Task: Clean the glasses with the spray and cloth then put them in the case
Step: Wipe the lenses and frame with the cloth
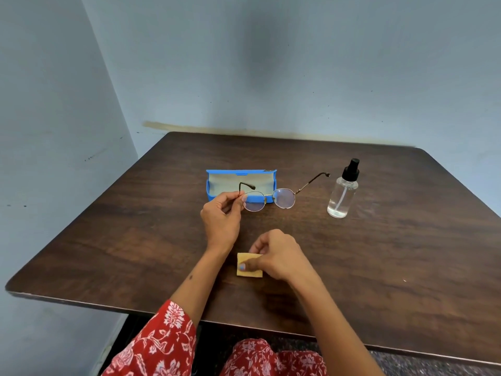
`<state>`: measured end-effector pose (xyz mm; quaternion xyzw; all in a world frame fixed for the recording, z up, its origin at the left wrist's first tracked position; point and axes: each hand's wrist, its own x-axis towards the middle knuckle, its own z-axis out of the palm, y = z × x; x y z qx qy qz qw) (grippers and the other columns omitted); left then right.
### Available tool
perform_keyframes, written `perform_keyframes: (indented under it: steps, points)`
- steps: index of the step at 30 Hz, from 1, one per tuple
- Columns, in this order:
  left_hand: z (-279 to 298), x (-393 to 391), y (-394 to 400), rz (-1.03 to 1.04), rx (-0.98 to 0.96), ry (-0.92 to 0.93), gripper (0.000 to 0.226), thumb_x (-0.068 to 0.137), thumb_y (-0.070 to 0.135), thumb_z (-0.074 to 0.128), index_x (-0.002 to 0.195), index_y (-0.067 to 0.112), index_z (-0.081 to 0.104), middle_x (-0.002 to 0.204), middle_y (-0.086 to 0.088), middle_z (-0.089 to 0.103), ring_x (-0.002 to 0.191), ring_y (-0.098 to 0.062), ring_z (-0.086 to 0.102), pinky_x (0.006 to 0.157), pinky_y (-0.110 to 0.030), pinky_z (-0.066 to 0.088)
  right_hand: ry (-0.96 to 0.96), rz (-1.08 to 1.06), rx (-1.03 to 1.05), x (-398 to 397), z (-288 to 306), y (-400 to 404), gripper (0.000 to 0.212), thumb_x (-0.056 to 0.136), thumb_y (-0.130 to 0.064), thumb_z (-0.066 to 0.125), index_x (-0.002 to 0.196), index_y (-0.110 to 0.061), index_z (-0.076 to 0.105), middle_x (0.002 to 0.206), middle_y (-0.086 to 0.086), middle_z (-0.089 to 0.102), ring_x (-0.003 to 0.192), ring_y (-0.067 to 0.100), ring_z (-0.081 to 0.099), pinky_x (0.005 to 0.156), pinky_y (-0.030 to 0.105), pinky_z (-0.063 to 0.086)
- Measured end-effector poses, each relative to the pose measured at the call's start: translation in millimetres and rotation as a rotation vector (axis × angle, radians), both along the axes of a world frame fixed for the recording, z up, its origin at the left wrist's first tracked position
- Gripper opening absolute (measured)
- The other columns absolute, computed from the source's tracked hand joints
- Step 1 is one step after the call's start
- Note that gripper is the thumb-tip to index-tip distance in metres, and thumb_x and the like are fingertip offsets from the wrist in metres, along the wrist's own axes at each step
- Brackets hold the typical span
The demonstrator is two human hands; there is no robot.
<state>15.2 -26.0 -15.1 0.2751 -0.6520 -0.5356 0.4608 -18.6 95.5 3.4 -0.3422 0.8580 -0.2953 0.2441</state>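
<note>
The glasses [268, 198] hang just in front of the open blue case [217, 185], pinched at one temple by the left hand [221, 215]. Nearer than the case, the right hand [273, 256] pinches the folded yellow cloth [249, 265]. Better to support the frame near the lens before wiping.

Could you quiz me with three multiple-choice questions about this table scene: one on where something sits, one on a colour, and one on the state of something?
1. Where does the spray bottle stand?
A. right of the glasses
B. inside the case
C. on the cloth

2. What colour is the case?
A. red
B. blue
C. black

3. How is the case?
A. shut
B. open and empty
C. open with the cloth inside

Answers:
1 A, it stands upright on the table beyond the right temple arm.
2 B, its shell is bright blue.
3 B, the grey lining shows bare; the left hand holds the glasses in front, and the right hand pins the yellow cloth.
</note>
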Motion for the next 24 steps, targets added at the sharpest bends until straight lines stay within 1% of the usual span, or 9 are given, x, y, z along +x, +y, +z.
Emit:
perform_keyframes:
  steps: [2,4,7,10,13,16,18,21,24]
  points:
    - [-2,-1,0,-0.013,0.032,0.010,0.016,0.082,0.004,0.067,0.098,0.009,0.069,0.089,-0.004,0.072,0.081,-0.010,0.069,0.074,-0.020,0.056,-0.024,0.002,-0.145,-2,-3,4,0.023,0.063,-0.030,0.084,0.061,-0.028,0.061,0.072,-0.007,0.064,0.071,0.006,0.057,0.065,0.022,0.047]
    - [-5,-4,1,-0.029,0.092,0.037,0.014,0.081,0.002,0.068,0.095,0.006,0.070,0.088,-0.009,0.072,0.078,-0.012,0.069,0.075,-0.021,0.057,-0.167,-0.067,-0.342,-7,-5,10,0.019,0.065,-0.021,0.084,0.065,-0.024,0.065,0.068,-0.004,0.064,0.061,0.005,0.056,0.059,0.020,0.049]
    - [-7,-9,2,-0.051,0.137,0.029,0.012,0.080,0.001,0.069,0.091,0.008,0.070,0.084,-0.010,0.072,0.075,-0.010,0.069,0.075,-0.025,0.058,-0.464,-0.173,-0.526,-20,-4,20,0.015,0.071,-0.004,0.079,0.078,-0.010,0.066,0.073,0.008,0.064,0.064,0.015,0.063,0.058,0.029,0.057]
    - [-7,-15,2,-0.096,0.181,0.015,0.013,0.078,0.000,0.071,0.085,0.012,0.071,0.082,-0.007,0.072,0.076,-0.013,0.069,0.078,-0.033,0.058,-0.459,-0.301,-0.658,-35,-3,23,0.017,0.075,0.003,0.073,0.078,-0.013,0.067,0.080,0.011,0.066,0.070,0.016,0.065,0.056,0.027,0.057]
    - [-4,-22,1,-0.123,0.201,-0.035,0.014,0.075,-0.001,0.073,0.083,0.012,0.073,0.083,-0.010,0.073,0.082,-0.021,0.071,0.084,-0.041,0.057,-0.130,-0.375,-0.800,-44,-2,16,0.024,0.076,-0.001,0.072,0.080,-0.024,0.069,0.080,-0.002,0.070,0.071,0.011,0.065,0.059,0.025,0.055]
    - [-2,-28,-1,-0.155,0.188,-0.072,0.015,0.073,0.002,0.075,0.081,0.015,0.074,0.083,-0.008,0.074,0.084,-0.022,0.071,0.084,-0.044,0.056,0.507,-0.271,-0.783,-51,-6,4,0.017,0.077,-0.003,0.070,0.086,-0.018,0.072,0.084,-0.005,0.068,0.074,0.008,0.062,0.065,0.022,0.051]
    - [0,-30,1,-0.167,0.190,-0.073,0.015,0.073,0.002,0.075,0.081,0.014,0.074,0.083,-0.007,0.074,0.083,-0.021,0.071,0.085,-0.044,0.056,0.825,-0.175,-0.713,-55,-12,-3,0.009,0.081,-0.010,0.063,0.083,-0.011,0.072,0.084,0.000,0.067,0.073,0.016,0.062,0.056,0.028,0.052]
    - [-1,-27,6,-0.174,0.231,-0.040,0.014,0.073,0.000,0.075,0.079,0.012,0.074,0.082,-0.006,0.074,0.083,-0.021,0.071,0.085,-0.043,0.056,1.075,-0.098,-0.600,-55,-23,-9,0.026,0.088,-0.020,0.048,0.078,-0.011,0.070,0.082,0.002,0.066,0.069,0.020,0.061,0.041,0.029,0.047]
    - [-5,-23,8,-0.193,0.271,-0.032,0.012,0.074,0.003,0.074,0.083,0.012,0.074,0.085,-0.007,0.074,0.085,-0.021,0.071,0.085,-0.044,0.056,1.136,-0.033,-0.545,-52,-37,-13,0.020,0.082,-0.010,0.051,0.085,-0.007,0.071,0.084,0.005,0.065,0.072,0.022,0.061,0.051,0.029,0.050]
